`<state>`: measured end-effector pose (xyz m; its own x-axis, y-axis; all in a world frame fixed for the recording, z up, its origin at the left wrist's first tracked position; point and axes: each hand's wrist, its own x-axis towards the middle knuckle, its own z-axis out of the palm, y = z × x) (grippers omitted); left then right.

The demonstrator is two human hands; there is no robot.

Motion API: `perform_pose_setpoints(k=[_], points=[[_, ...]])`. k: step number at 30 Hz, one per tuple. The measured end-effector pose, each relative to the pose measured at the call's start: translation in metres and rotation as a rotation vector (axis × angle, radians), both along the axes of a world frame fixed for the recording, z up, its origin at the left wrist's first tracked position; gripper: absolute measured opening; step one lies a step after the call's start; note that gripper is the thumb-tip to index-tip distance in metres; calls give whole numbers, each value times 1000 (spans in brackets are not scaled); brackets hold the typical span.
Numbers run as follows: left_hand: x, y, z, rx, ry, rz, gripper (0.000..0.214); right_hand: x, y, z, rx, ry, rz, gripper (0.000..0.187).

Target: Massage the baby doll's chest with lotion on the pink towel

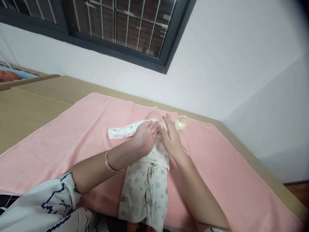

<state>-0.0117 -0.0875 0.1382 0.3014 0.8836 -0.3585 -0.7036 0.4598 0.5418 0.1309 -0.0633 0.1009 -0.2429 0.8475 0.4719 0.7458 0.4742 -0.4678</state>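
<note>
A baby doll point(152, 115) lies on a pink towel point(72, 135), dressed in white printed clothes point(145, 190). My left hand point(145, 137) rests on the doll's chest with its fingers stretched out flat, a silver bracelet point(109, 164) on the wrist. My right hand point(172, 137) lies beside it on the doll's upper chest, fingers extended and close together. One printed sleeve point(120, 131) of the garment stretches out to the left. A small cream-coloured bottle-like object point(180, 124) sits right of the doll's head, just beyond my right hand.
The towel covers a tan surface point(29, 106) against a white wall under a barred window point(116, 25). At far left, another doll point(9, 75) lies in a wooden crib. The tan edge drops off at the right to a wooden floor point(299, 190).
</note>
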Motion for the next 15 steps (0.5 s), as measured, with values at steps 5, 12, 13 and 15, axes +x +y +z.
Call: perform_pose_setpoints(k=[5, 12, 13, 15], points=[[-7, -4, 18, 39, -54, -18, 52, -34, -50, 2, 24, -101, 342, 73], [4, -9, -3, 294, 14, 44, 51, -47, -82, 4, 99, 23, 409, 83], [8, -13, -8, 347, 14, -23, 57, -47, -85, 6, 151, 30, 360, 82], [15, -23, -18, 457, 60, -155, 67, -47, -91, 10, 241, 14, 288, 81]])
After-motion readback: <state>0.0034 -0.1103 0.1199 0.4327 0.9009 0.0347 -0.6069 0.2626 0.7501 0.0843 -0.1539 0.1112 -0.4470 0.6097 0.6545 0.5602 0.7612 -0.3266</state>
